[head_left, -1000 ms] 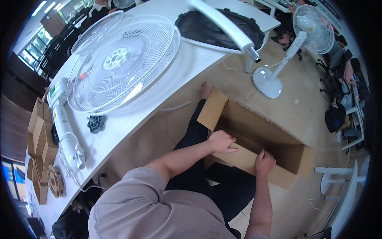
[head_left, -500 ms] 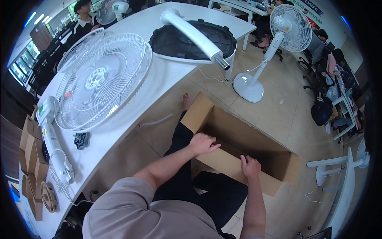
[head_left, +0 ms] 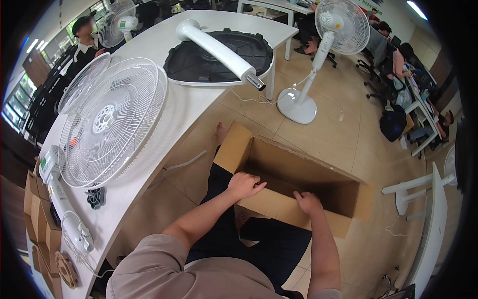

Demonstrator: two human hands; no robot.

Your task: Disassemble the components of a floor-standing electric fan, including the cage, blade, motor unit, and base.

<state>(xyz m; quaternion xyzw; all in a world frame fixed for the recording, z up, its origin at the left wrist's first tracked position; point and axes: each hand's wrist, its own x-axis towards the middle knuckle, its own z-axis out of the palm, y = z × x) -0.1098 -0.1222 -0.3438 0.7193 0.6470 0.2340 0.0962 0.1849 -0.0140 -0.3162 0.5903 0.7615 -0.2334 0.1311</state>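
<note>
A long, open-topped cardboard box [head_left: 284,204] stands before me on the floor, between my legs and the room beyond. My left hand [head_left: 245,186] is closed over its near wall, left of the middle, with fingertips hooked over the top edge. Farther right on that same wall, my right hand [head_left: 307,203] grips the edge, thumb on top and the other fingers partly hidden. Brown inner walls show, while part of the box's bottom lies in shadow.
To the left, a white table [head_left: 186,112] carries a wire fan grille [head_left: 117,124], a fan head with cord [head_left: 69,209], a dark knob [head_left: 95,198], and a white pole [head_left: 219,52] across a black-bottomed base [head_left: 184,62]. An assembled stand fan [head_left: 297,105] stands beyond the box.
My view has turned a little, so most of the scene sits farther left in the picture. Both hands keep their hold on the box's near wall.
</note>
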